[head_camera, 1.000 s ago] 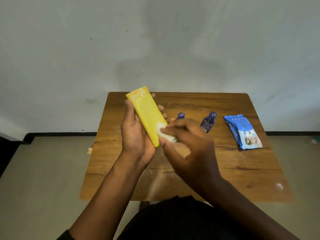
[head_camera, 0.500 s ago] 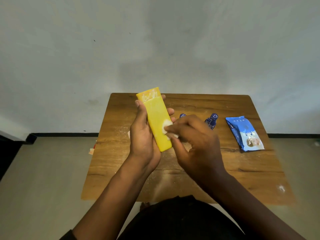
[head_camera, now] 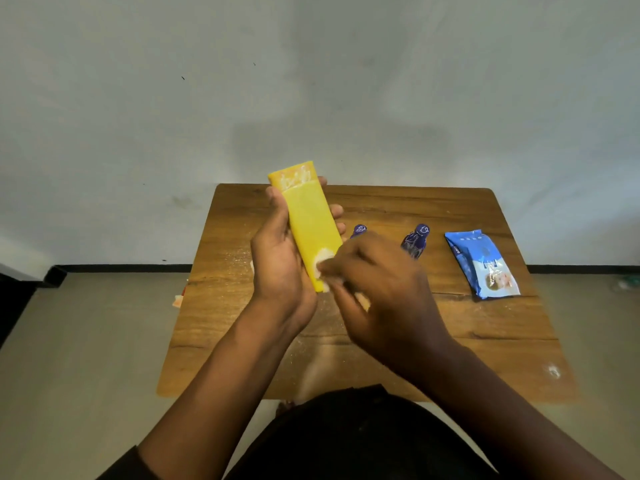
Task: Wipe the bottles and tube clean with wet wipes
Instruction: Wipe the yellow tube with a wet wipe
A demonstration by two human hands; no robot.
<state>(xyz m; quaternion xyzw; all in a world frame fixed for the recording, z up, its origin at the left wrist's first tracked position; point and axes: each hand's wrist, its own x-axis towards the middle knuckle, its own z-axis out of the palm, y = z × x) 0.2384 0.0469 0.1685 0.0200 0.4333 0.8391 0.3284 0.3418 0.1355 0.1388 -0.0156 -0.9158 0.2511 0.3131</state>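
A yellow tube (head_camera: 308, 220) stands nearly upright above the wooden table (head_camera: 485, 334), crimped end up, gripped from behind by my left hand (head_camera: 277, 268). My right hand (head_camera: 384, 292) pinches a small white wet wipe (head_camera: 322, 265) and presses it against the lower part of the tube. Two small dark blue bottles stand on the table behind my right hand: one bottle (head_camera: 359, 230) shows only its cap, the other bottle (head_camera: 415, 240) is in plain sight further right.
A blue pack of wet wipes (head_camera: 481, 265) lies flat at the right of the table. White powdery specks dust the tabletop, with a white spot (head_camera: 554, 371) near the front right corner. A scrap (head_camera: 178, 301) lies on the floor left of the table.
The wipe has slid up and back down the tube's lower part under my right hand. The tube and my left hand have shifted slightly, and the view has moved a little.
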